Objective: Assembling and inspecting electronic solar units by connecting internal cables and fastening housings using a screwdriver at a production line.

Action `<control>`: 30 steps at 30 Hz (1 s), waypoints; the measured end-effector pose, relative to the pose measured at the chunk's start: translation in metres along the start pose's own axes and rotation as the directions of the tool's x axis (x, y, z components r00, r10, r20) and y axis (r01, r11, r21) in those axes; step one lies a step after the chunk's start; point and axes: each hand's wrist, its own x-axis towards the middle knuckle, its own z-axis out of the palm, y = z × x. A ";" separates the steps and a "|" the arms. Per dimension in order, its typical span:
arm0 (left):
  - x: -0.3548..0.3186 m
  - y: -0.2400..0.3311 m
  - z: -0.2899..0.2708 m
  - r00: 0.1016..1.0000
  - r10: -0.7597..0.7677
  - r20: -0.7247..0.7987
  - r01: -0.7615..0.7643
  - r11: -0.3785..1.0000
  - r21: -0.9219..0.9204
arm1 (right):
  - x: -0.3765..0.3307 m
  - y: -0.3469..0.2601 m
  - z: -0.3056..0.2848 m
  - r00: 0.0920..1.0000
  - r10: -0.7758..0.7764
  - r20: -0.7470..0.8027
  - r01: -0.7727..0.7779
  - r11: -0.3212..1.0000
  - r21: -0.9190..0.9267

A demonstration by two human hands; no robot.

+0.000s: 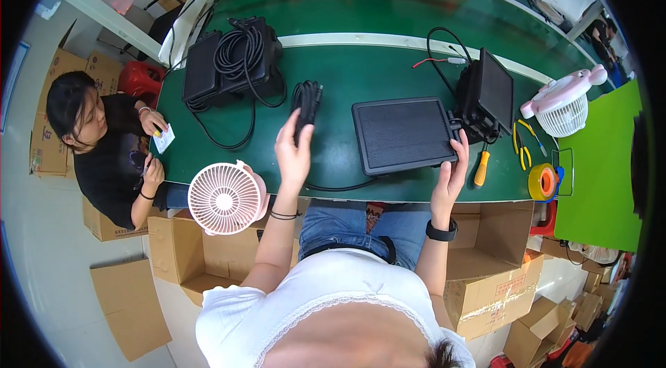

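The left hand (pixel 294 153) points up and away from the body. Its thumb sits to the right of its fingers, in a loose pinch. The left wrist is just below that hand, and the left forearm (pixel 274 246) slants down and a bit left from it. The right hand (pixel 449 172) reaches up too, thumb left of its spread fingers. The right forearm (pixel 433 264) drops almost straight below it.

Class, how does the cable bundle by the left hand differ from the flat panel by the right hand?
The cable bundle is narrow and looped; the panel is broad and rectangular. The cable bundle also looks much smaller than the panel, whose face is finely ridged. Both are black.
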 end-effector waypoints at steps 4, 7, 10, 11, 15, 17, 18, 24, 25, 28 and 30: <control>0.015 0.024 -0.019 0.990 -0.076 0.117 0.131 0.795 -0.592 | 0.000 0.003 0.001 0.998 -0.054 0.027 0.054 0.998 0.017; 0.016 0.051 -0.019 0.995 0.000 0.104 0.068 0.756 -0.651 | -0.004 0.002 0.002 1.000 -0.008 0.001 0.008 0.999 0.035; 0.025 0.075 -0.020 0.993 0.029 0.110 0.063 0.670 -0.740 | -0.004 -0.004 0.001 0.999 0.038 0.019 -0.038 0.999 0.020; 0.028 0.082 -0.018 0.992 0.039 0.118 0.065 0.648 -0.759 | -0.005 -0.005 0.000 0.998 0.052 0.019 -0.052 0.999 0.011; 0.030 0.100 -0.010 0.975 0.116 0.188 0.083 0.597 -0.798 | -0.008 -0.005 -0.001 1.000 0.019 0.019 -0.020 1.000 0.015; 0.028 0.109 -0.006 0.963 0.141 0.231 0.105 0.593 -0.799 | -0.009 -0.006 0.000 1.000 0.023 0.010 -0.023 0.999 0.022; 0.027 0.114 -0.003 0.954 0.158 0.253 0.111 0.601 -0.792 | -0.008 -0.006 0.000 1.000 0.023 0.003 -0.023 1.000 0.019; 0.026 0.123 0.017 0.860 0.085 0.502 0.475 0.222 -0.852 | -0.006 -0.003 0.001 1.000 -0.006 0.002 0.006 1.000 0.008; 0.028 0.122 0.022 0.813 0.090 0.576 0.567 0.107 -0.817 | -0.006 -0.004 0.003 1.000 0.000 0.000 0.000 1.000 0.018; 0.025 0.121 0.040 0.633 0.127 0.764 0.768 -0.225 -0.599 | -0.010 0.000 0.003 1.000 0.019 -0.008 -0.019 0.999 0.039; 0.017 0.113 0.057 0.581 0.116 0.806 0.811 -0.169 -0.560 | -0.015 0.006 0.006 0.999 -0.007 -0.038 0.008 1.000 0.027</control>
